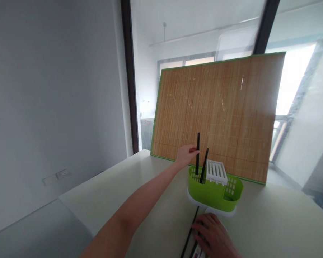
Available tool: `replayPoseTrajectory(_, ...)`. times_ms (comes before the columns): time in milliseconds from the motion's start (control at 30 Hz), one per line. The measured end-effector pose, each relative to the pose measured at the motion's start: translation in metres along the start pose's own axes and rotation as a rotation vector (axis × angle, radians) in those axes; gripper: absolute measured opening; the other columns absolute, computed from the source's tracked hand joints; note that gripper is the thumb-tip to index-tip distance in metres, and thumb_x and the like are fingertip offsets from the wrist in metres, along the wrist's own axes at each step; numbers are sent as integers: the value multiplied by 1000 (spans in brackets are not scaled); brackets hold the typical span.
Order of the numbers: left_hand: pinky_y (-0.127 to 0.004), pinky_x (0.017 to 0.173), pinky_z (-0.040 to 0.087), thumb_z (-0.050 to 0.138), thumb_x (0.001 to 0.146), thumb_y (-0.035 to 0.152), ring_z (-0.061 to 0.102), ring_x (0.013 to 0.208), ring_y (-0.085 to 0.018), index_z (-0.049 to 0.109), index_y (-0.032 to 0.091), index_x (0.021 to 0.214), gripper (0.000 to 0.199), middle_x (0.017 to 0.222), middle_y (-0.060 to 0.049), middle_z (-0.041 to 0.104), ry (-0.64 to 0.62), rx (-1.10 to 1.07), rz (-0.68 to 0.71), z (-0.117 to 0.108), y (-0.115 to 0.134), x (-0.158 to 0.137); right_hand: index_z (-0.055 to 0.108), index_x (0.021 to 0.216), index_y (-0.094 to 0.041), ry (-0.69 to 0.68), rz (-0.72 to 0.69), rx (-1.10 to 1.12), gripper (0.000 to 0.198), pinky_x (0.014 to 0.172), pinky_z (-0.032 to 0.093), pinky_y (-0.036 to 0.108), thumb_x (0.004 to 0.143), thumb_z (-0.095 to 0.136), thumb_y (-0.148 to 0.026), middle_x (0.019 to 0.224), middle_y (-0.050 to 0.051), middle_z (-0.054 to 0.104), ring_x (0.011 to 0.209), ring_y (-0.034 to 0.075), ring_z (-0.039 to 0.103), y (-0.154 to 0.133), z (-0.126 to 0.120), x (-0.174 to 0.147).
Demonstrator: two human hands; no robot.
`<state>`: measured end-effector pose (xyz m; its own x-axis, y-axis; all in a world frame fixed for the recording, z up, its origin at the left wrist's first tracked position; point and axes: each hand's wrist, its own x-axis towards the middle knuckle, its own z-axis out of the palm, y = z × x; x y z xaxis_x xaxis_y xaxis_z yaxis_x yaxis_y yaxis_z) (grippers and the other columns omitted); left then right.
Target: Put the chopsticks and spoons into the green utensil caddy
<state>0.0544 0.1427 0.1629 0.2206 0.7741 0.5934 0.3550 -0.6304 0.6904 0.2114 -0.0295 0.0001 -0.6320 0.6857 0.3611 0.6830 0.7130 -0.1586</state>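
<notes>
My left hand (187,156) pinches a black chopstick (198,143) near its upper part. The chopstick stands upright with its lower end inside the left compartment of a green utensil holder (207,195). A second black chopstick (204,165) leans in that same compartment, apart from my hand. My right hand (211,231) rests low on the table in front of the holder, fingers bent and apart, over a white object (210,210) that it mostly hides. Beside its fingertips lies another black chopstick (188,234). Part of a label (197,253) shows under the hand.
A white slotted rack (216,172) sits across the middle of the holder, which stands on a white base tray (195,201). Behind it a bamboo mat (215,114) with green edging leans against the glass. The white table (140,172) reaches toward the grey wall (56,89).
</notes>
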Motion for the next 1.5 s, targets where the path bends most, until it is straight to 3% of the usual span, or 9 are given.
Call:
replayPoseTrajectory(167,-30,76,50,64,75,26,64,83,-18,67,11,92,23,89,-9,69,-85,58,-123,26,-37,13,59,105,-28,-13,21,4,21,84,35,36,85,53,-28,98,3,58,92,21,50,-2,-1,0)
replayPoseTrajectory(367,-28,71,51,65,74,26,65,78,-16,67,10,90,23,83,-8,70,-191,61,-185,38,-54,13,59,106,-27,-23,23,0,22,83,35,36,84,53,-27,98,4,59,92,21,50,-2,-1,1)
replayPoseTrajectory(800,-28,75,49,64,73,28,64,82,-16,68,13,94,25,88,-5,70,-348,55,-217,56,-67,14,59,107,-28,-36,23,-3,23,83,34,37,84,54,-28,100,4,59,92,22,51,-1,-1,2)
replayPoseTrajectory(1033,-27,78,48,60,76,26,63,86,-16,67,15,99,26,93,-4,70,-405,94,-190,55,-56,9,59,107,-27,-63,29,-5,23,84,34,37,84,53,-29,101,4,59,93,22,50,-2,-3,2)
replayPoseTrajectory(1133,-28,80,47,63,74,33,62,90,-18,64,17,107,37,99,-5,68,-363,149,-193,44,-46,4,58,107,-28,-67,41,-1,23,85,34,37,85,53,-29,102,3,59,94,21,50,-2,-4,2)
replayPoseTrajectory(1233,-31,85,44,55,79,44,56,102,-21,56,19,118,46,116,-8,60,-224,221,-181,24,-35,-22,58,107,-28,-69,41,-3,23,85,34,36,85,52,-30,103,3,59,95,21,50,-2,-2,2)
replayPoseTrajectory(1333,-28,83,44,45,85,41,54,100,-17,55,23,116,37,116,-4,57,-45,320,-120,5,-27,-77,58,107,-28,-73,25,-22,23,84,34,36,85,52,-32,104,2,59,94,21,50,1,1,3)
replayPoseTrajectory(1400,-27,81,43,43,86,38,55,92,-15,57,25,110,30,110,-2,59,-49,383,-133,-2,-23,-125,58,107,-28,-77,7,-42,23,84,34,35,86,52,-34,104,2,60,94,21,51,2,3,5)
replayPoseTrajectory(1500,-28,85,40,46,83,38,53,94,-17,59,25,104,27,105,-2,59,-235,505,-220,-1,-17,-193,58,107,-27,-74,-11,-62,23,84,34,35,85,52,-35,104,1,61,94,20,52,3,3,6)
